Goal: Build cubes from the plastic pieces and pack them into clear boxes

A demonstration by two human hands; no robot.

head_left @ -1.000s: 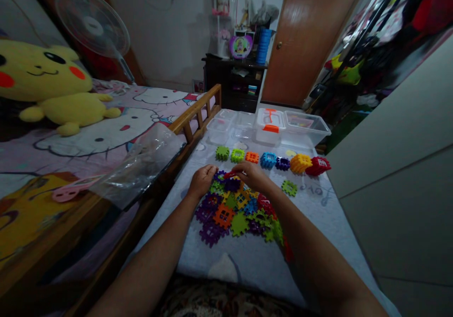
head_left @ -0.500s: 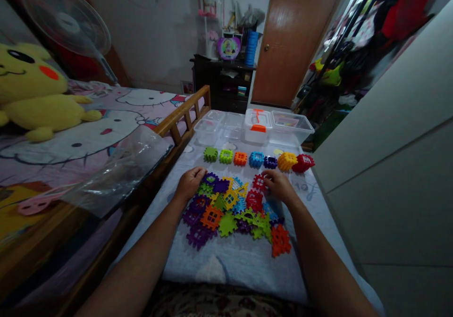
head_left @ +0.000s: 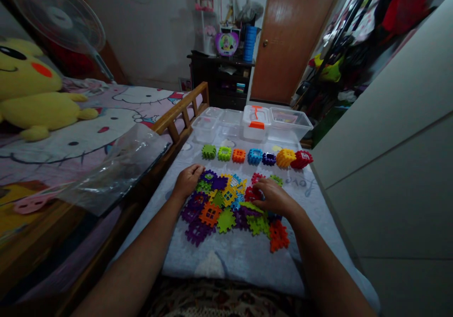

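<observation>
Flat, notch-edged plastic building tiles lie in a loose spread on the cloth-covered table. My left hand point(head_left: 187, 181) rests at the far left of the spread with its fingers curled closed, beside a purple tile point(head_left: 209, 175); whatever is inside the fingers is hidden. Over the right side, my right hand point(head_left: 274, 196) has its thumb and fingers closed about a red tile point(head_left: 252, 194). A light green tile point(head_left: 252, 207) sits tilted near the thumb. Another red tile point(head_left: 257, 178) lies just beyond the fingers, and a green tile point(head_left: 276, 180) shows behind the hand.
A row of notched blocks runs across the table, from a green one point(head_left: 208, 152) to a red one point(head_left: 301, 159). Behind stand clear plastic boxes, one with a white lid point(head_left: 256, 114). A wooden bed rail point(head_left: 180, 112) borders the left side; a pale cabinet point(head_left: 385, 166) borders the right.
My right hand has moved toward me from the far red tile to the nearer one. A green tile now shows behind it, and a light green tile sits tilted. My left hand stays put.
</observation>
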